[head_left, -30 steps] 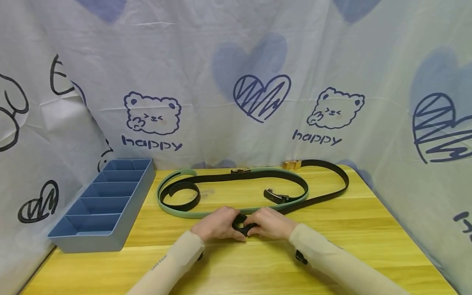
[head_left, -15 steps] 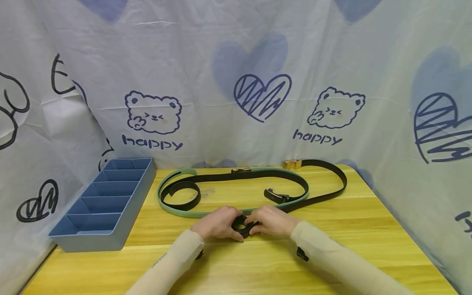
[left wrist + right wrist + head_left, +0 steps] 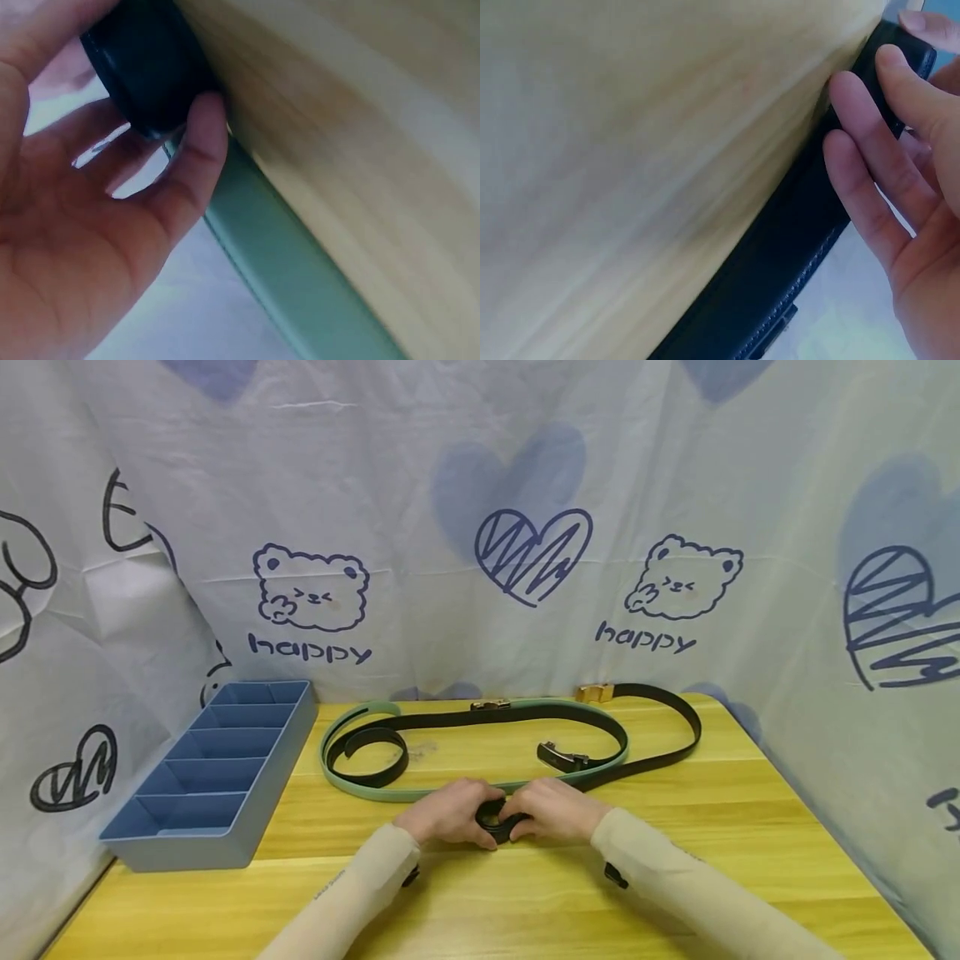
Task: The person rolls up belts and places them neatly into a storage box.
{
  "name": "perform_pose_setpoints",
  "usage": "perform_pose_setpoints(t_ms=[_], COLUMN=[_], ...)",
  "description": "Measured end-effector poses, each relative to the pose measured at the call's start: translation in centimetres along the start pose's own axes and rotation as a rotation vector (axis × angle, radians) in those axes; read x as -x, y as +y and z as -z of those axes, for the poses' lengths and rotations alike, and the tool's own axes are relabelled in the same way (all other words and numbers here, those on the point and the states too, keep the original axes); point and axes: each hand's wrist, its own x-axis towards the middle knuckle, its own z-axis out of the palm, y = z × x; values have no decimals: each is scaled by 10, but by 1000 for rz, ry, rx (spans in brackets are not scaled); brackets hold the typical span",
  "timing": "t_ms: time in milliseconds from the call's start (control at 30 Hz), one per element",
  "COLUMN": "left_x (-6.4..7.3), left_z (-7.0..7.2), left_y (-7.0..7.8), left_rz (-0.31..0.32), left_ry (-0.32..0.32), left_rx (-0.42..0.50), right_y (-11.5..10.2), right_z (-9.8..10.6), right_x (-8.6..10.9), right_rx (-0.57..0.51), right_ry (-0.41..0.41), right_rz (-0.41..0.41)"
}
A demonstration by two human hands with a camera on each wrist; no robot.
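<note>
Black belt, its near end coiled mid-bench; the left hand curls fingers and thumb round the coil's left side, the right hand pinches its right; the strap runs right and far to a gold buckle; a green belt loops just beyond (a second black belt inside); a divided tray stands left.

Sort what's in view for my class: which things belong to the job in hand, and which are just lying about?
In the job, it seems:
left hand
right hand
gold-buckled belt, its end coiled between both hands

Lying about:
green belt
other black belt
tray, untouched, though perhaps meant for later
</note>
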Motion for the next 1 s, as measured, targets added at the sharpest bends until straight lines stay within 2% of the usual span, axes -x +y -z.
perform_pose_setpoints(t_ms=[200, 300, 400, 600, 700, 867, 1000], left_x=[4, 5, 4, 2, 3, 5, 5], left_z=[-3, -4, -4, -2, -1, -3, -3], left_y=[3, 3, 2, 1, 2, 8, 9], left_rz=[50, 40, 11, -35, -3, 67, 49], left_ry=[53, 81, 65, 3, -1, 46, 69], left_rx=[-10, -26, -39, -7, -3, -21, -44], right_y=[-4, -3, -1, 2, 1, -3, -3], right_z=[-1, -1, 0, 2, 1, 0, 1], right_x=[-3, -2, 0, 2, 1, -2, -2], right_rx=[1, -8, -6, -16, -32, -38, -52], right_ry=[0, 2, -5, -15, 1, 7, -5], right_rz=[4, 11, 3, -1, 8, 27, 17])
